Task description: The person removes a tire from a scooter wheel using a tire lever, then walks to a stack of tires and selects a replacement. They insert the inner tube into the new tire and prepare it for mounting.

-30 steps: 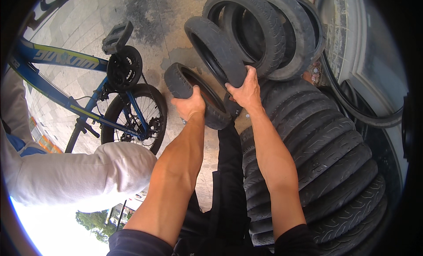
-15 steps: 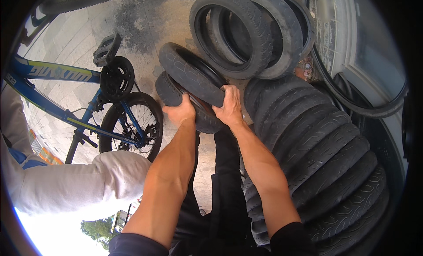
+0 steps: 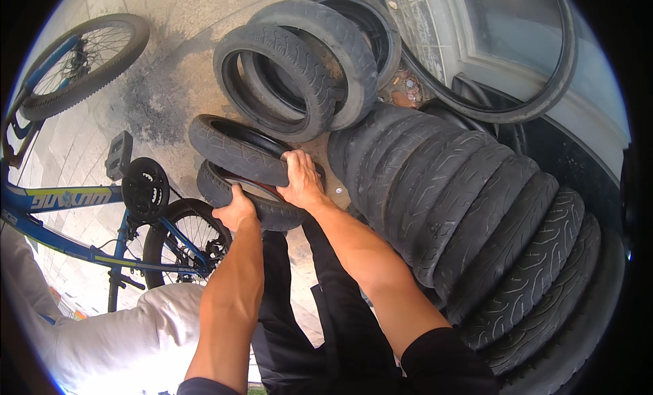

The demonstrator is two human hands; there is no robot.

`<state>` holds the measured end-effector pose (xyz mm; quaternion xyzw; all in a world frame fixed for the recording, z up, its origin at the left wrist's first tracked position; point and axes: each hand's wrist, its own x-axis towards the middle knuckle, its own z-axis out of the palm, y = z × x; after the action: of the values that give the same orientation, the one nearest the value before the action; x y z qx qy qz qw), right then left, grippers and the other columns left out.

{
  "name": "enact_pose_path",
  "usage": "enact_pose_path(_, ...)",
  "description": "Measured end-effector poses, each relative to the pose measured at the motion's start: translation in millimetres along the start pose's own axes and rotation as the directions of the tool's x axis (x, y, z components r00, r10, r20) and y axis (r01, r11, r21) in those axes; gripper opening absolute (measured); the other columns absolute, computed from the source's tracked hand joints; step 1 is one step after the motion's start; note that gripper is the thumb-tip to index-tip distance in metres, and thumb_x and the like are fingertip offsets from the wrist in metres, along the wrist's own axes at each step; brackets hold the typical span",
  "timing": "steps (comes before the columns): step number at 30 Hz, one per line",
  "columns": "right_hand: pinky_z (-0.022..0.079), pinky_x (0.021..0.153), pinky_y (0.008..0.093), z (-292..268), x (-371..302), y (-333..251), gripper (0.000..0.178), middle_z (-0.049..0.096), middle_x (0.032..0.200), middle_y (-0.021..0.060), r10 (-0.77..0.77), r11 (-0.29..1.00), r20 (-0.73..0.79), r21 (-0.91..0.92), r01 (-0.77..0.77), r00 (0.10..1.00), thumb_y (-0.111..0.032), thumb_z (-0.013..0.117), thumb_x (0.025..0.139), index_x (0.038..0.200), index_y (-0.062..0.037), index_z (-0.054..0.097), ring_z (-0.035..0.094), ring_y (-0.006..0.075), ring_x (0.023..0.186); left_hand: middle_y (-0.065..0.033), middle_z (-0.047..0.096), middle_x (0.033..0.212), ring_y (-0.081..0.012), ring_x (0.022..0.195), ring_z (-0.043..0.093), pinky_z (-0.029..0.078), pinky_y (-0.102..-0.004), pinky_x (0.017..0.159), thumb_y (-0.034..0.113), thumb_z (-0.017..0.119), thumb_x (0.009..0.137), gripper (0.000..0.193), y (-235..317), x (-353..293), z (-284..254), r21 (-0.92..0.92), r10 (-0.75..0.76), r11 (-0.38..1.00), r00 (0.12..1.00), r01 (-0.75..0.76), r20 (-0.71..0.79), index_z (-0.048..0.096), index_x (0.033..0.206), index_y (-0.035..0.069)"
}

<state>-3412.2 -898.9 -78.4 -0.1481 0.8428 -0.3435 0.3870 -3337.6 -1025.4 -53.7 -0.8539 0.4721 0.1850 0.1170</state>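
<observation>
On the paved yard, your left hand [image 3: 237, 211] grips the lower black rubber tyre [image 3: 228, 194] and your right hand [image 3: 299, 180] the upper black rubber tyre [image 3: 231, 146], both held off the long row of stacked black tyres [image 3: 476, 225].

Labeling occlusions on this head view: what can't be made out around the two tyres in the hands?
- Left hand fingertips: head view, curled behind the lower tyre.
- Lower tyre's far side: covered by the upper tyre and right hand.
- Blue bicycle front end: cut off by the left edge.
- Tyre row lower end: lost in the dark rim.
</observation>
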Motion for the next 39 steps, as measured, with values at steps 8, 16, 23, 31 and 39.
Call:
enact_pose_path(8,0.040,0.102,0.0469,-5.2,3.3,7.7,0.078,0.051,0.124,0.0188,0.016,0.999,0.002,-0.037,-0.016,1.000,-0.008,0.085,0.063,0.128,-0.0024,0.043,0.048,0.0395,0.120,-0.0271,0.061,0.122,-0.0402,0.110,0.062,0.047,-0.0441,0.099,0.050,0.077,0.068,0.090,-2.9,0.0,-3.3,0.007,0.019,1.000,1.000,-0.019,-0.005,0.043,0.130,-0.007)
enact_pose_path(16,0.040,0.101,0.0469,-7.4,7.1,11.6,0.075,0.051,0.123,0.0196,0.006,1.000,-0.052,-0.017,-0.007,0.999,-0.010,0.085,0.065,0.127,-0.0041,0.044,0.049,0.0396,0.118,-0.0272,0.061,0.122,-0.0399,0.112,0.062,0.047,-0.0436,0.100,0.048,0.077,0.068,0.090,-6.1,-1.0,-2.7,-0.013,0.030,0.999,1.000,-0.030,-0.007,0.043,0.130,-0.007)
enact_pose_path(23,0.039,0.104,0.0471,-9.2,14.9,14.4,0.075,0.051,0.125,0.0212,0.049,0.999,-0.091,-0.002,-0.049,0.995,-0.012,0.085,0.067,0.128,-0.0029,0.042,0.048,0.0412,0.120,-0.0272,0.061,0.123,-0.0398,0.113,0.061,0.046,-0.0434,0.101,0.046,0.078,0.068,0.089,-7.0,-0.3,-1.7,-0.034,0.039,0.999,0.999,-0.039,-0.009,0.043,0.130,-0.007)
enact_pose_path(31,0.040,0.103,0.0470,-7.1,12.9,12.8,0.073,0.051,0.122,0.0222,0.078,0.996,-0.137,-0.025,-0.082,0.988,-0.015,0.085,0.068,0.126,-0.0015,0.043,0.049,0.0416,0.119,-0.0280,0.063,0.119,-0.0412,0.109,0.063,0.048,-0.0440,0.099,0.047,0.079,0.067,0.086,-4.3,1.4,2.6,-0.025,0.038,0.999,0.999,-0.039,-0.023,0.045,0.125,-0.007)
enact_pose_path(39,0.039,0.106,0.0449,-12.6,18.1,9.0,0.079,0.049,0.126,0.0247,0.081,0.995,-0.077,-0.050,-0.085,0.994,-0.016,0.086,0.068,0.130,0.0030,0.041,0.048,0.0415,0.123,-0.0295,0.064,0.116,-0.0422,0.108,0.063,0.048,-0.0447,0.098,0.047,0.081,0.069,0.084,1.1,-2.7,2.2,-0.037,0.033,0.999,0.999,-0.034,-0.017,0.045,0.122,-0.008)
